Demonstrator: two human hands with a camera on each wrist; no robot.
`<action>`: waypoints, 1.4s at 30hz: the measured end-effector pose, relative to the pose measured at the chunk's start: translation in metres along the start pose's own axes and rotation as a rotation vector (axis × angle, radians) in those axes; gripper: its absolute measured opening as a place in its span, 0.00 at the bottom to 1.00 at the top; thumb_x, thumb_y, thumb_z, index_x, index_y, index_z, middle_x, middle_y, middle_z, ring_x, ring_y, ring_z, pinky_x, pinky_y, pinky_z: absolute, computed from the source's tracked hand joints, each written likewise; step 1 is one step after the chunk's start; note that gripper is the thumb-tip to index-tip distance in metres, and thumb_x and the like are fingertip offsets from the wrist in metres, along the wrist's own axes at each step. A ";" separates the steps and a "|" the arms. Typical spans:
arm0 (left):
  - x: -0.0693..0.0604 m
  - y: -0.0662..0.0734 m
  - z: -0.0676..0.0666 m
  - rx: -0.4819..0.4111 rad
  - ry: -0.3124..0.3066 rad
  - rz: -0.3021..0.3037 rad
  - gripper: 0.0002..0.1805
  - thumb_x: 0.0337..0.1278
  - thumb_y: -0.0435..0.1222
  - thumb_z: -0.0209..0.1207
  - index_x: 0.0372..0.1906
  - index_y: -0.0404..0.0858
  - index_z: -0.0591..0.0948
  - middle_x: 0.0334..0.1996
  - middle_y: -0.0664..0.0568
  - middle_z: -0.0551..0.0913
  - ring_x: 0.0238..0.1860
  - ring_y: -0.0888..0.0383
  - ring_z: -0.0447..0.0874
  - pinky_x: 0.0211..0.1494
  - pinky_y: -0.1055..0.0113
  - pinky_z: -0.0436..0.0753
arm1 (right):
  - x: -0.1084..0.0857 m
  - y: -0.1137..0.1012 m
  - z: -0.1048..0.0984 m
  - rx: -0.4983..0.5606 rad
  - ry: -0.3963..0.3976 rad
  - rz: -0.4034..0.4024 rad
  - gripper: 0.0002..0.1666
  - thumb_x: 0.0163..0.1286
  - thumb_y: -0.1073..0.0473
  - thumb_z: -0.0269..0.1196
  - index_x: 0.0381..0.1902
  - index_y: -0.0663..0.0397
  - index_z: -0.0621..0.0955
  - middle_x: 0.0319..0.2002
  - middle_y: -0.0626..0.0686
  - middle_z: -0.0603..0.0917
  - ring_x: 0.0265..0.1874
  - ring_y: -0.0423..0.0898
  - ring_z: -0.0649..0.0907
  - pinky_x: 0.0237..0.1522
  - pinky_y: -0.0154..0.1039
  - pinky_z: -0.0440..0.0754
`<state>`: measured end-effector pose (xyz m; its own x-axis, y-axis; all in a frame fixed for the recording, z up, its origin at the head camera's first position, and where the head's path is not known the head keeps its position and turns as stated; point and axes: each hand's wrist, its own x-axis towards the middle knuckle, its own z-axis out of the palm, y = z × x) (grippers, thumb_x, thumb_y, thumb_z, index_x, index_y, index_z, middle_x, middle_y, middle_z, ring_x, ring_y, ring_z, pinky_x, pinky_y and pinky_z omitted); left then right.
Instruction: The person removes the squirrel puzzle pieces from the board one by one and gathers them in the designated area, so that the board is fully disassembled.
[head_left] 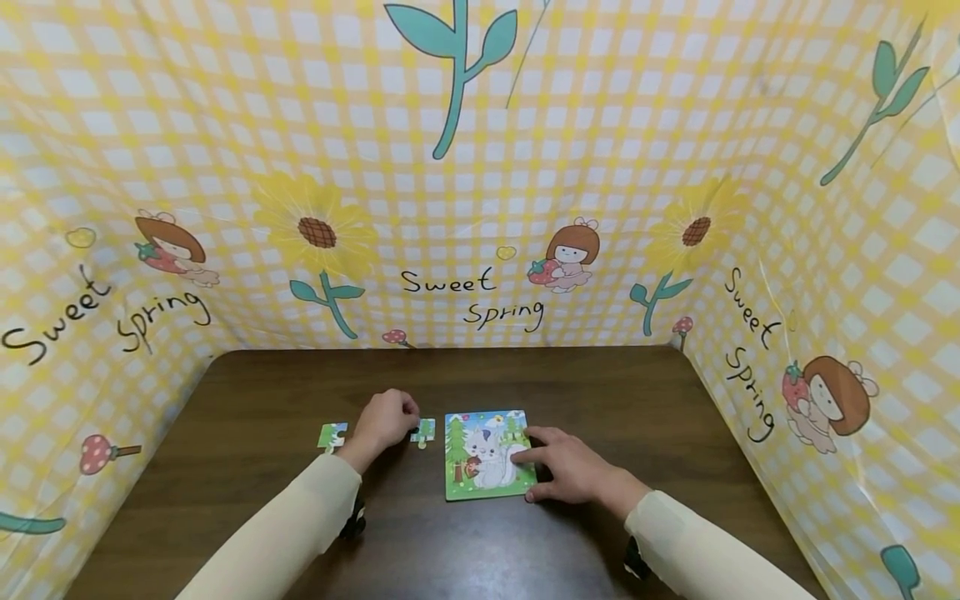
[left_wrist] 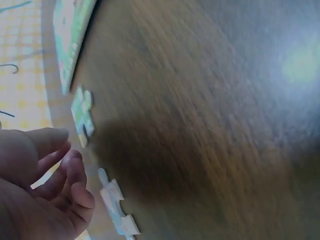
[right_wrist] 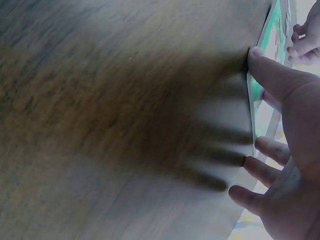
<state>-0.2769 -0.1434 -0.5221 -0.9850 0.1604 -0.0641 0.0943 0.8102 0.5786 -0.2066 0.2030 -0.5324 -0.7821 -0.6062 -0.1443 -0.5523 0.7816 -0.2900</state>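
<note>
A square picture puzzle [head_left: 489,457] showing a white squirrel lies on the table. My right hand [head_left: 573,471] rests at its right side with spread fingers, the index finger reaching over the picture; in the right wrist view the thumb [right_wrist: 272,72] touches the board's edge [right_wrist: 256,87]. My left hand [head_left: 386,421] is left of the board, beside a loose puzzle piece [head_left: 424,430]. In the left wrist view, the loosely bent fingers [left_wrist: 75,175] hold nothing visible, near that piece [left_wrist: 81,112] and another piece [left_wrist: 116,205].
The other loose piece [head_left: 331,436] lies farther left on the brown wooden table [head_left: 487,546]. A yellow checked cloth [head_left: 480,200] with flowers and lettering hangs behind the table and along both sides.
</note>
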 end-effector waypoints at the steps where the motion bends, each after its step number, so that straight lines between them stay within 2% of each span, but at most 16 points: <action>1: -0.001 0.001 0.000 -0.011 0.003 0.014 0.05 0.64 0.35 0.64 0.36 0.40 0.88 0.33 0.51 0.87 0.31 0.56 0.81 0.41 0.55 0.83 | 0.000 -0.001 0.000 -0.013 -0.001 -0.003 0.35 0.65 0.34 0.69 0.69 0.29 0.78 0.77 0.57 0.66 0.75 0.58 0.66 0.69 0.64 0.68; 4: -0.007 0.009 0.000 -0.041 -0.006 0.074 0.06 0.66 0.35 0.64 0.42 0.39 0.89 0.38 0.51 0.88 0.37 0.56 0.83 0.47 0.53 0.84 | -0.001 -0.006 -0.002 -0.058 0.007 -0.027 0.35 0.66 0.35 0.69 0.69 0.32 0.78 0.76 0.58 0.67 0.75 0.58 0.66 0.69 0.65 0.66; 8: -0.016 0.021 0.005 -0.086 -0.079 0.142 0.07 0.67 0.33 0.64 0.46 0.39 0.89 0.41 0.53 0.88 0.41 0.57 0.84 0.48 0.54 0.83 | -0.001 -0.014 -0.006 -0.102 0.012 -0.054 0.35 0.66 0.35 0.69 0.69 0.35 0.79 0.76 0.57 0.68 0.75 0.57 0.66 0.71 0.64 0.65; 12: -0.026 0.032 0.011 -0.103 -0.156 0.171 0.08 0.66 0.33 0.64 0.47 0.39 0.89 0.43 0.53 0.88 0.43 0.56 0.84 0.51 0.52 0.83 | 0.005 -0.023 -0.008 -0.099 0.012 -0.094 0.35 0.67 0.35 0.68 0.69 0.34 0.78 0.77 0.56 0.67 0.76 0.55 0.65 0.72 0.61 0.66; 18: -0.029 0.039 0.020 -0.086 -0.214 0.209 0.10 0.64 0.32 0.64 0.48 0.40 0.88 0.45 0.52 0.89 0.49 0.54 0.84 0.57 0.50 0.82 | 0.015 -0.034 -0.004 -0.106 0.016 -0.190 0.33 0.69 0.36 0.66 0.70 0.34 0.77 0.77 0.55 0.67 0.76 0.53 0.66 0.72 0.55 0.69; 26: -0.030 0.043 0.027 -0.057 -0.249 0.217 0.12 0.63 0.32 0.65 0.50 0.39 0.89 0.45 0.51 0.89 0.44 0.55 0.83 0.52 0.52 0.81 | 0.020 -0.038 0.004 -0.140 -0.010 -0.225 0.32 0.70 0.37 0.66 0.70 0.33 0.77 0.76 0.54 0.68 0.76 0.52 0.67 0.73 0.50 0.68; 32: -0.029 0.043 0.029 -0.035 -0.254 0.243 0.12 0.63 0.32 0.65 0.50 0.37 0.89 0.46 0.50 0.89 0.50 0.52 0.85 0.57 0.49 0.81 | 0.022 -0.038 0.006 -0.142 -0.013 -0.228 0.31 0.71 0.37 0.65 0.70 0.32 0.77 0.76 0.54 0.68 0.76 0.52 0.67 0.74 0.50 0.67; 36: -0.028 0.044 0.030 -0.029 -0.251 0.275 0.12 0.61 0.31 0.65 0.49 0.36 0.89 0.45 0.50 0.89 0.50 0.50 0.86 0.54 0.50 0.82 | 0.022 -0.037 0.005 -0.140 -0.024 -0.218 0.32 0.71 0.36 0.64 0.70 0.31 0.77 0.76 0.53 0.68 0.76 0.51 0.66 0.75 0.51 0.66; 39: -0.027 0.045 0.031 -0.037 -0.252 0.276 0.13 0.61 0.30 0.64 0.49 0.36 0.88 0.45 0.49 0.89 0.50 0.50 0.86 0.54 0.50 0.82 | 0.022 -0.037 0.006 -0.132 -0.028 -0.218 0.31 0.71 0.36 0.64 0.71 0.30 0.77 0.76 0.53 0.68 0.76 0.51 0.66 0.75 0.51 0.65; 42: -0.026 0.047 0.032 -0.043 -0.256 0.252 0.13 0.61 0.30 0.63 0.50 0.36 0.88 0.45 0.49 0.89 0.50 0.51 0.85 0.57 0.49 0.81 | 0.022 -0.036 0.006 -0.129 -0.019 -0.226 0.31 0.71 0.37 0.64 0.70 0.31 0.77 0.76 0.53 0.68 0.76 0.51 0.66 0.75 0.52 0.66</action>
<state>-0.2422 -0.0914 -0.5193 -0.8631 0.4921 -0.1137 0.3176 0.7038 0.6354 -0.2017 0.1608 -0.5311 -0.6296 -0.7694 -0.1076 -0.7458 0.6374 -0.1936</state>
